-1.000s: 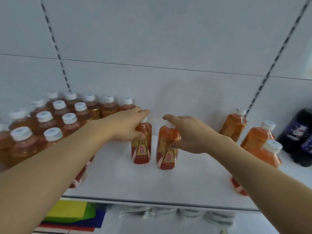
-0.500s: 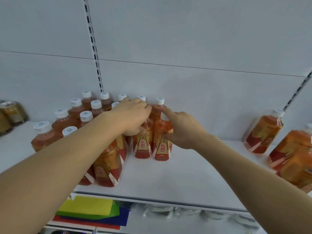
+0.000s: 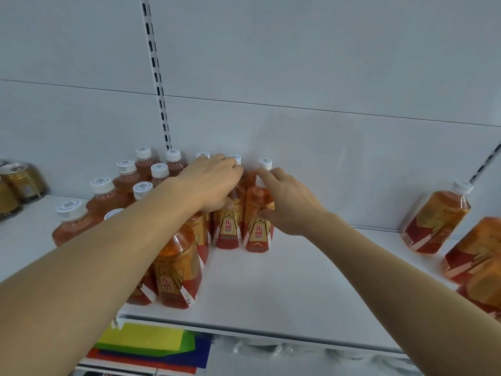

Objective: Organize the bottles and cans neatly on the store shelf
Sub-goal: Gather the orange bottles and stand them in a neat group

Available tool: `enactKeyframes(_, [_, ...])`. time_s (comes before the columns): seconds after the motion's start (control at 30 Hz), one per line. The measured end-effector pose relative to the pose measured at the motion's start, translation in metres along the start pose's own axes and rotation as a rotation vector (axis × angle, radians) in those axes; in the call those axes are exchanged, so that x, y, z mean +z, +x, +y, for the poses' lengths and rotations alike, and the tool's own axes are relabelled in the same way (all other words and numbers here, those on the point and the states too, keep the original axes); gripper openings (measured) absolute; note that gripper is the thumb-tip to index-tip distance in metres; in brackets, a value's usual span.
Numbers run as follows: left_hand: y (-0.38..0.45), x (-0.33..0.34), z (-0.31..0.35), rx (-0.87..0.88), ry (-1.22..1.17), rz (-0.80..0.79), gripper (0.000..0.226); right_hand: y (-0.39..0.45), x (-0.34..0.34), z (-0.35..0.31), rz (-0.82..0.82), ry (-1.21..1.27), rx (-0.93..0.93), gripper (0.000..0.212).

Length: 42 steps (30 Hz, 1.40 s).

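I am looking down along two bare forearms at a white store shelf (image 3: 284,280). My left hand (image 3: 210,183) reaches forward and curls over the top of an amber drink bottle (image 3: 227,226) with a red and gold label, gripping it near the neck. My right hand (image 3: 291,202) grips the neighbouring bottle (image 3: 257,226), thumb low on its shoulder and fingers wrapped near its white cap. Both bottles stand upright, touching each other, at the right edge of a packed cluster of matching bottles (image 3: 127,180) toward the shelf's back left. The two hands sit close together, one on each bottle. Well apart on the right, a loose bottle (image 3: 436,221) stands near the back panel, and more orange bottles (image 3: 477,256) crowd the frame edge; I cannot tell how many, since they blur there. Gold cans (image 3: 23,183) stand at far left. Coloured sheets (image 3: 146,340) show on the level below.
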<state>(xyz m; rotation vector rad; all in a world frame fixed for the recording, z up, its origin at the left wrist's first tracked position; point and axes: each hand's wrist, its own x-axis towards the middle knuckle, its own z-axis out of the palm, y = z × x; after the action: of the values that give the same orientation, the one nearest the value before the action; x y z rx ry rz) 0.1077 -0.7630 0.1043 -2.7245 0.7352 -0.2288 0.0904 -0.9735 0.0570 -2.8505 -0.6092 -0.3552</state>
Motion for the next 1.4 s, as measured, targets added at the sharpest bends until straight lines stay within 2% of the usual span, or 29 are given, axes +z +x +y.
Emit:
enactKeyframes(0.2, [0.001, 0.0, -0.002, 0.012, -0.013, -0.011, 0.072, -0.001, 0.003, 0.0, 0.007, -0.116, 0.003, 0.085])
enactKeyframes(0.37, [0.002, -0.002, 0.002, 0.007, -0.06, -0.007, 0.081, -0.009, 0.003, 0.001, 0.013, -0.151, -0.019, 0.102])
enactKeyframes(0.47, [0.005, -0.014, 0.008, 0.01, -0.136, 0.103, 0.089, -0.019, -0.005, 0.004, 0.053, -0.2, -0.032, 0.103])
enactKeyframes(0.6, [0.016, -0.031, 0.031, 0.045, -0.225, 0.252, 0.075, -0.044, -0.029, 0.019, 0.032, -0.333, 0.017, 0.089])
enactKeyframes(0.7, [0.03, -0.035, 0.064, 0.078, -0.258, 0.275, 0.075, -0.076, -0.053, 0.038, -0.004, -0.403, 0.091, 0.079])
enactKeyframes(0.87, [0.055, -0.046, 0.141, 0.147, -0.264, 0.313, 0.063, -0.144, -0.104, 0.083, -0.041, -0.488, 0.218, 0.071])
enactKeyframes(1.13, [0.072, -0.097, 0.267, 0.303, -0.332, 0.258, 0.068, -0.222, -0.174, 0.196, -0.033, -0.467, 0.347, 0.05])
enactKeyframes(1.23, [0.077, -0.111, 0.31, 0.314, -0.477, 0.2, 0.069, -0.239, -0.191, 0.24, -0.087, -0.44, 0.393, 0.051])
enactKeyframes(1.4, [0.085, -0.117, 0.371, 0.327, -0.664, 0.096, 0.091, -0.251, -0.186, 0.295, -0.206, -0.296, 0.384, 0.065])
